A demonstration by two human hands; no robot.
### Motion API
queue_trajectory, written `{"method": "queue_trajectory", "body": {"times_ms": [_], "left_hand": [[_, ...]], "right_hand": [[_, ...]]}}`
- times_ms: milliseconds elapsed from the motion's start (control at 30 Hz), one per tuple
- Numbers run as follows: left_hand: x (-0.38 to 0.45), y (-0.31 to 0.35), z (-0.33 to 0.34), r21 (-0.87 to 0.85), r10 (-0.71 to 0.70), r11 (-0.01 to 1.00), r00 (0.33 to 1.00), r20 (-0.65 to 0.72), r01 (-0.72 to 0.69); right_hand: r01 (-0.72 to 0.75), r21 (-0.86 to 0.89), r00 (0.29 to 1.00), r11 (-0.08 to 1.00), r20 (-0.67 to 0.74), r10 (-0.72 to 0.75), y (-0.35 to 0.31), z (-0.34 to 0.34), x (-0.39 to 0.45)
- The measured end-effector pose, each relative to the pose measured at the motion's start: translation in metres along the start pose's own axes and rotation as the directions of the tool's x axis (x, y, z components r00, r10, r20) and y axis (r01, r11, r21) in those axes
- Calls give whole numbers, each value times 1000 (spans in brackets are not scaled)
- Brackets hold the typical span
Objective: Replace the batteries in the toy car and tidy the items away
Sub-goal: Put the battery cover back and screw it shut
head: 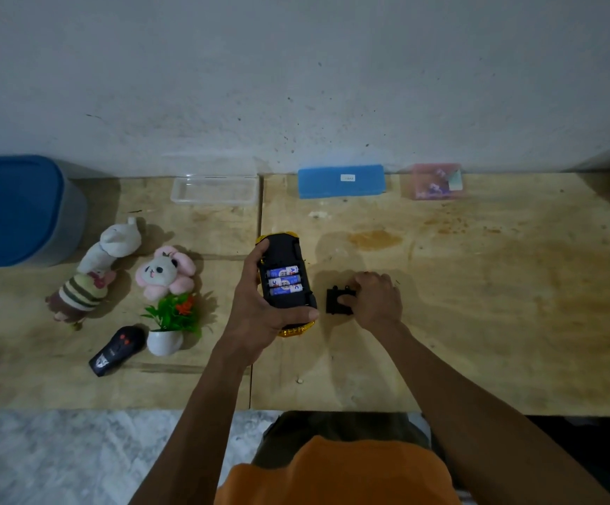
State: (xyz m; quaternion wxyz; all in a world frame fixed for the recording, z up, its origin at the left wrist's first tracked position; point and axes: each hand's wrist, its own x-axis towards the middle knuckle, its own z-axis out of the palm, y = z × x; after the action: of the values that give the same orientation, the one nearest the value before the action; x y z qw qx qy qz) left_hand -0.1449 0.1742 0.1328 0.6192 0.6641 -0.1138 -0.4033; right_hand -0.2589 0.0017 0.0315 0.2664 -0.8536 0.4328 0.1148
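My left hand (259,304) grips the upturned yellow-and-black plastic toy car (287,282) (three batteries (284,280) seated); my right hand (376,300), at three o'clock, pinches the black battery cover (338,302), which I judge goes on next.

Your left hand (259,304) grips the yellow toy car (286,282) upside down, three batteries (283,280) showing in its open compartment. Your right hand (378,300) pinches the black battery cover (338,301) on the wooden table (496,304) (just beside the car). A remote control (116,351) lies left.
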Motion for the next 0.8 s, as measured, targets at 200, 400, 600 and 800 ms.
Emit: {"method": "queue_trajectory", "body": {"times_ms": [200, 400, 600, 800], "left_hand": [[-2, -2, -1, 4, 2, 1000, 1000, 3, -2], [-8, 1, -5, 20, 5, 1000, 1000, 2, -5], [-9, 16, -11, 43, 31, 999, 999, 34, -33], [-11, 44, -2, 22, 149, 988, 981, 126, -153]], "right_hand": [[-45, 48, 998, 998, -36, 47, 1, 7, -1], [-46, 459, 998, 887, -12, 57, -1, -4, -2], [164, 754, 974, 637, -227, 18, -45, -88, -18], [342, 750, 935, 566, -214, -282, -97, -159, -49]]}}
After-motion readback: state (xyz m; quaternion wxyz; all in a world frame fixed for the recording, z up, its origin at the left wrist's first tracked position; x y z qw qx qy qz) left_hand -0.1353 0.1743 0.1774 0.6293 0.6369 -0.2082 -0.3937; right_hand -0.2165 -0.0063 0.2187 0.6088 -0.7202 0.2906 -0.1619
